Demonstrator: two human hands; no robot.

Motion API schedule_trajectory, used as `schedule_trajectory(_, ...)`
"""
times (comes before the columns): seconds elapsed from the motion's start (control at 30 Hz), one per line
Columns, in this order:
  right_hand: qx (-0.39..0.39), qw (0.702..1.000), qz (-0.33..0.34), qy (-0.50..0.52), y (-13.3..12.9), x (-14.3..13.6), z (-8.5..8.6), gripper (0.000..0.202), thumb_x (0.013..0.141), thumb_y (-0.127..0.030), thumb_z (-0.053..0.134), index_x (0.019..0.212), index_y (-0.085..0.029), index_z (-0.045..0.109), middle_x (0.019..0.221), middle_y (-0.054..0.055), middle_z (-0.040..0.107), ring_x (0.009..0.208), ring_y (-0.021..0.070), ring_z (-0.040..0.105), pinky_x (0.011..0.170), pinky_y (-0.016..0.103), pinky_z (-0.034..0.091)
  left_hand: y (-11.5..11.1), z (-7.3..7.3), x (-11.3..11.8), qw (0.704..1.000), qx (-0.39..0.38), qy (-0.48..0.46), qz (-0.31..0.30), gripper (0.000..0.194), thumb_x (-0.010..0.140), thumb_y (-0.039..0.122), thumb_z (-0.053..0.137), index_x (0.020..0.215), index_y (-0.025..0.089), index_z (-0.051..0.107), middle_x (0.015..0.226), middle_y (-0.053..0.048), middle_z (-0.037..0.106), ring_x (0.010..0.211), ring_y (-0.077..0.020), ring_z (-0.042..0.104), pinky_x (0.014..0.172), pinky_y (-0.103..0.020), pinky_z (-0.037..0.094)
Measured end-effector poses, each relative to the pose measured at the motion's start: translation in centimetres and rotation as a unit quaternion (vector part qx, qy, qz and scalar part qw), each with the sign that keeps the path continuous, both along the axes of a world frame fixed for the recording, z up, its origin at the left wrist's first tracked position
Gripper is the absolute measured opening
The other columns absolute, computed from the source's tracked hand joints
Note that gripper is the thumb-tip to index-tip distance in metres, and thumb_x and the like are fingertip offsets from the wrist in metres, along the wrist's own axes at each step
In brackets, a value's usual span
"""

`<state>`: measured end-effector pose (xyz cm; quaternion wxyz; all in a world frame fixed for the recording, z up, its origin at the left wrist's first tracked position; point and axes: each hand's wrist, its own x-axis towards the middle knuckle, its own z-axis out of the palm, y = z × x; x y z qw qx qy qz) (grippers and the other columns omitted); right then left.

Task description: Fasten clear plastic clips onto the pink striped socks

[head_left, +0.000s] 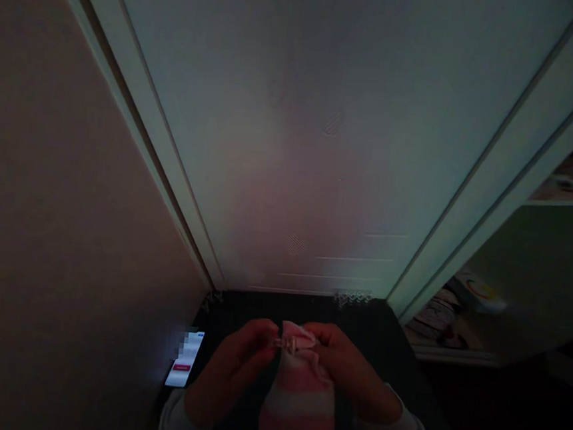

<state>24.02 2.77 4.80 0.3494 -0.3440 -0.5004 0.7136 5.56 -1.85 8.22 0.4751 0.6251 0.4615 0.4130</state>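
- The left hand [232, 374] reaches in from the near side, with wrist bent inward; its fingers pinch a small clear piece [279, 343].
- The right hand [348, 371] comes from the opposite side, its forearm slanting; its fingers are curled and grasp the folded upper edge of the pink-and-white striped cloth [300, 403].
- This cloth hangs between both hands, in front of the middle of the dark surface [385, 344]; the clear piece is at its top.
- A lit phone [186, 360] lies by the left edge of this surface.
- Behind the far edge stands a white panel [293, 142].
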Motion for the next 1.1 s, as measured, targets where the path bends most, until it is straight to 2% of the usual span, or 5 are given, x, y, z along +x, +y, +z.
schedule_trajectory(0.1, -0.011, 1.0, -0.005, -0.002, 0.1, -0.9, 0.1, 0.017, 0.063, -0.028, 0.067, 0.068, -0.013, 0.069, 0.055, -0.004, 0.054, 0.05, 0.0082, 0.041, 0.049, 0.02, 0.029, 0.2, -0.5, -0.8, 1.0, -0.01, -0.027, 0.001, 0.019, 0.082, 0.031, 0.056, 0.097, 0.021, 0.059, 0.09, -0.003, 0.061, 0.086, -0.0188, 0.056, 0.078, -0.027, 0.044)
schedule_trajectory(0.3, 0.048, 0.997, -0.002, -0.054, 0.3, -3.1, -0.1, 0.018, 0.069, -0.03, 0.064, 0.07, -0.013, 0.069, 0.055, -0.004, 0.053, 0.051, 0.0087, 0.041, 0.051, 0.021, 0.029, 0.4, -2.1, -3.0, 0.988, -0.09, -0.121, 0.046, 0.03, 0.077, 0.034, 0.063, 0.104, 0.022, 0.059, 0.098, -0.004, 0.064, 0.088, -0.0192, 0.057, 0.078, -0.028, 0.044)
schedule_trajectory(0.63, 0.094, 0.991, 0.019, -0.096, 0.6, -6.6, 0.1, 0.017, 0.068, -0.015, 0.054, 0.079, -0.016, 0.067, 0.068, -0.002, 0.059, 0.063, 0.0124, 0.05, 0.058, 0.022, 0.035, 1.7, -2.4, -7.3, 0.983, -0.139, -0.115, 0.038, 0.027, 0.073, 0.034, 0.065, 0.097, 0.022, 0.063, 0.085, -0.001, 0.063, 0.076, -0.0154, 0.055, 0.068, -0.025, 0.042)
schedule_trajectory(0.9, 0.143, 0.976, 0.016, -0.166, 0.8, -8.2, 0.0, 0.02, 0.074, -0.017, 0.053, 0.087, -0.017, 0.068, 0.07, -0.002, 0.061, 0.062, 0.0123, 0.05, 0.056, 0.021, 0.035, 2.9, -3.3, -9.9, 0.983, -0.161, -0.092, 0.016, 0.04, 0.075, 0.036, 0.062, 0.112, 0.022, 0.057, 0.09, -0.003, 0.064, 0.077, -0.0169, 0.056, 0.071, -0.028, 0.042)
schedule_trajectory(1.1, 0.135, 0.973, 0.026, -0.184, 0.8, -9.2, -0.2, 0.022, 0.076, -0.018, 0.053, 0.093, -0.018, 0.067, 0.068, -0.002, 0.061, 0.058, 0.0113, 0.049, 0.053, 0.021, 0.034, 3.3, -3.2, -10.8, 0.979, -0.194, -0.066, 0.022, 0.03, 0.071, 0.034, 0.065, 0.097, 0.02, 0.061, 0.08, 0.0, 0.062, 0.069, -0.0145, 0.055, 0.063, -0.025, 0.042)
